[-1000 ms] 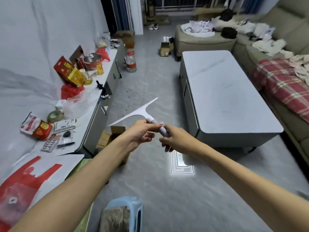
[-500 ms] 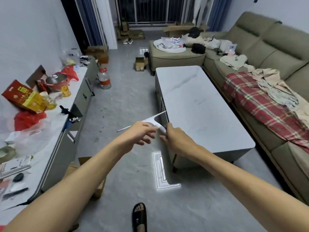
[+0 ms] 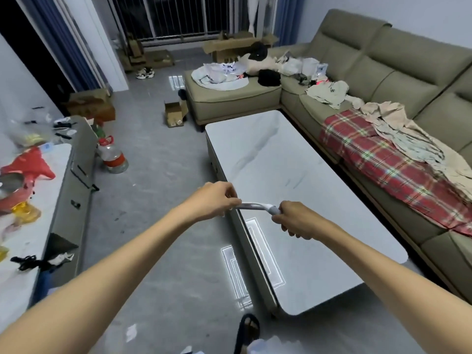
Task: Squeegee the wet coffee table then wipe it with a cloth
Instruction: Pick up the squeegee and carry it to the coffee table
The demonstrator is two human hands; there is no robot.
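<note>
A white squeegee (image 3: 255, 206) is held between both hands above the near left edge of the coffee table (image 3: 293, 175). My left hand (image 3: 217, 199) pinches the blade end, which is mostly hidden by its fingers. My right hand (image 3: 296, 221) is closed around the handle. The table top is pale grey and glossy, with faint streaks and a ceiling light reflected near its left edge. No cloth shows on the table.
An olive sofa (image 3: 383, 85) with a red plaid blanket (image 3: 383, 162) and piled clothes runs along the table's right and far sides. A low cabinet (image 3: 71, 187) with clutter lines the left wall. A water jug (image 3: 112, 157) and cardboard box (image 3: 175, 114) stand on the floor. My sandalled foot (image 3: 247, 330) is near the table's corner.
I have stepped closer, so the table now lies right under my hands. The squeegee has swung from upright-diagonal to nearly level, with both hands spread further apart along it.
</note>
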